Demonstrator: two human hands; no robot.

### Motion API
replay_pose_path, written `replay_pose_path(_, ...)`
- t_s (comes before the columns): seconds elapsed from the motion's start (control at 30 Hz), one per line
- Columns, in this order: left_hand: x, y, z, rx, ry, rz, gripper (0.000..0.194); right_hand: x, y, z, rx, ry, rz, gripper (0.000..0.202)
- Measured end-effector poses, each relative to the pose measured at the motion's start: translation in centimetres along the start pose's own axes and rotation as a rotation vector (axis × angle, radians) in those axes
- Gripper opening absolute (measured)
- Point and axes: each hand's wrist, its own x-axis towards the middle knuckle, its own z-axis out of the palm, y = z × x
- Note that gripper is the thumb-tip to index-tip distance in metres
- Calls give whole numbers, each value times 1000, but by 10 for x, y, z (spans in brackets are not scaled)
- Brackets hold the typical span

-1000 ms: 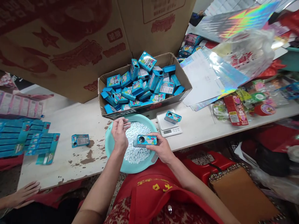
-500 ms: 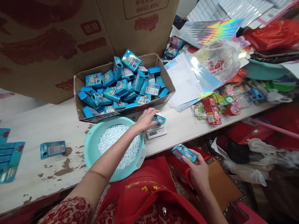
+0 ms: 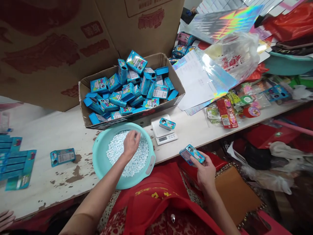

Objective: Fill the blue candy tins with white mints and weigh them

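Observation:
My left hand (image 3: 131,143) is over the white candies (image 3: 119,147) in a turquoise basin (image 3: 99,163). Its fingers are curled together, and what they hold, if anything, is hidden. A small blue candy box (image 3: 192,154) is in my right hand (image 3: 206,169), off the table's front edge. On a white kitchen scale (image 3: 166,138), right of the basin, lies another blue candy box (image 3: 167,123) with a round opening at one end. Behind the basin, an open cardboard box (image 3: 132,114) is heaped with similar blue candy boxes (image 3: 129,93).
A lone blue box (image 3: 63,156) and flat blue cartons (image 3: 18,163) lie at left. Another person's hand (image 3: 6,218) shows at the lower left. A big carton (image 3: 56,55) stands behind. Papers (image 3: 195,81), a plastic bag (image 3: 234,55) and sweet packets (image 3: 227,112) cover the right side.
My left hand has left the box on the scale and moved left into the basin. My right hand still holds its candy box. Another person's hand has appeared at lower left.

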Motion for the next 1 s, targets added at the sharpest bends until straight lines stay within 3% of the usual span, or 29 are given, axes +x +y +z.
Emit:
replay_pose_path(0.1, -54, -33, 3, 292, -409, 107, 20, 4, 2, 3, -2, -7, 2, 53)
replay_pose_path(0.17, -79, -45, 7, 410, -555, 174, 25, 4, 1, 7, -1, -18, 4, 54)
replay_pose_path(0.23, -92, -50, 9, 410, -618, 132, 26, 4, 0, 12, -13, -26, 2, 55)
replay_pose_path(0.3, -91, -53, 4, 259, -591, 4, 24, 2, -1, 16, -29, -34, -5, 55)
replay_pose_path(0.43, -70, -58, -15, -419, -345, -411, 29, -2, 0, 19, -31, -47, -9, 55)
replay_pose_path(0.63, -36, -57, -28, -1190, -139, -942, 22, -6, 3, 20, 14, -27, 21, 54)
replay_pose_path(0.73, -20, -38, -25, -1264, -138, -964, 27, -8, 3, 20, 19, -32, 19, 52)
replay_pose_path(0.8, -6, -14, -22, -1327, -185, -922, 32, -9, 4, 19, 33, -26, 19, 52)
replay_pose_path(0.93, 29, 53, -6, -1454, -291, -679, 31, -8, 6, 15, 38, -19, 3, 51)
replay_pose_path(1.0, 48, 85, 10, -1492, -247, -554, 32, -7, 8, 12, 30, -16, 6, 51)
